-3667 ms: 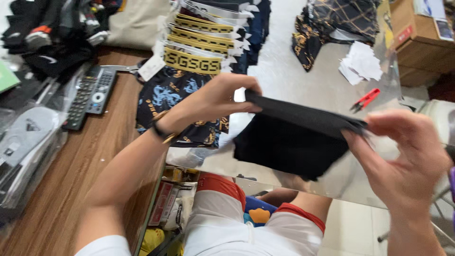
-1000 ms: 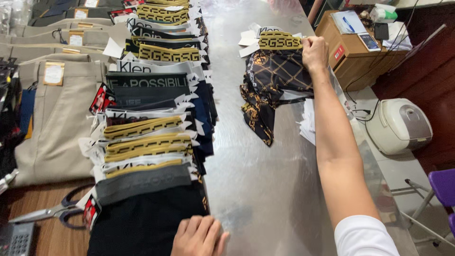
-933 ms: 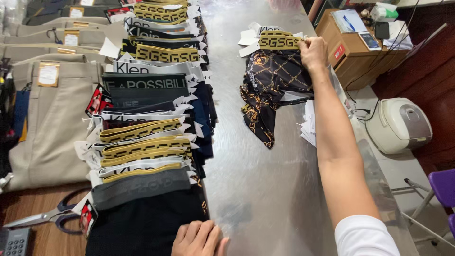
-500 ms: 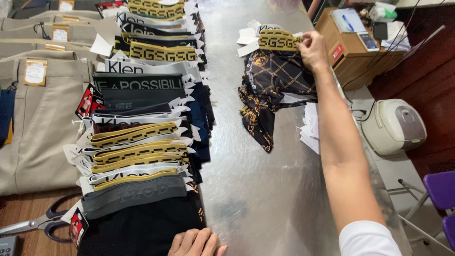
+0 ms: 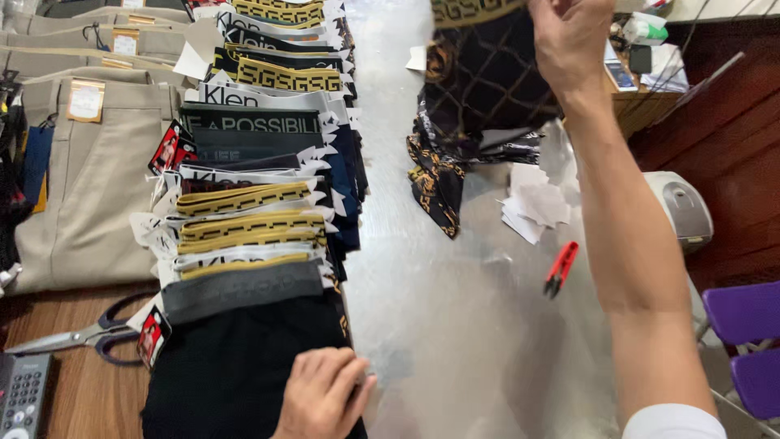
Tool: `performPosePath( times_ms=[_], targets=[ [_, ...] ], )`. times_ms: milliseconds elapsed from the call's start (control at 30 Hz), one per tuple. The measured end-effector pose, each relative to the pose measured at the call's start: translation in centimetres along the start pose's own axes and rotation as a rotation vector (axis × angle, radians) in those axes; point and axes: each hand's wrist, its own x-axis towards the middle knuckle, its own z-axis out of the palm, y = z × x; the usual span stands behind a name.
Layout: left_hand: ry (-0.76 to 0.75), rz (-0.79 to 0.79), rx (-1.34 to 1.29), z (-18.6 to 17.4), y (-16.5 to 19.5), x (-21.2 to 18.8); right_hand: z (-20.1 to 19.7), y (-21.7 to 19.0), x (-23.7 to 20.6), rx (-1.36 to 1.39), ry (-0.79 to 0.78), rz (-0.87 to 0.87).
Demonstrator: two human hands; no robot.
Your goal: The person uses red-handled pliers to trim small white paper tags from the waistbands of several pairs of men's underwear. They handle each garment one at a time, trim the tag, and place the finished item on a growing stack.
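Note:
My right hand (image 5: 569, 41) is raised at the top of the view and grips a black pair of underwear with a gold lattice print and gold waistband (image 5: 487, 81), lifted off a small heap of similar patterned garments (image 5: 439, 183). My left hand (image 5: 321, 394) rests flat on the nearest black folded garment (image 5: 236, 366) at the near end of a long overlapping row of folded underwear with gold, grey and white waistbands (image 5: 252, 219).
Beige trousers with tags (image 5: 89, 179) lie left of the row. Scissors (image 5: 89, 335) and a remote control (image 5: 20, 398) sit on the wooden table at lower left. Red snips (image 5: 561, 268) and white paper scraps (image 5: 532, 203) lie on the shiny metal surface (image 5: 455, 341). A purple chair (image 5: 747, 333) stands at right.
My right hand has lifted the gold-patterned underwear up from the heap towards the camera. My left hand stays on the black garment at the near end of the row.

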Motion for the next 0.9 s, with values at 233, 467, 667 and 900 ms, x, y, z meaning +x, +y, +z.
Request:
performPosePath(
  times_ms=[233,467,667,900],
  targets=[
    [0.263,0.038,-0.061,-8.7,6.1,9.0,-8.9,-19.4,-2.2,-0.087,-0.016,-0.058],
    [-0.066,-0.179,-0.595,-12.4,8.1,13.4,-14.0,-32.6,-10.7,0.284,-0.164,0.086],
    [-0.344,-0.471,-0.844,-5.3,5.3,8.6,-11.6,-28.1,-21.6,0.393,-0.404,0.879],
    [-0.298,-0.431,-0.364,4.9,-0.5,7.5,-8.9,-16.2,-26.1,0.002,-0.262,0.659]
  ],
)
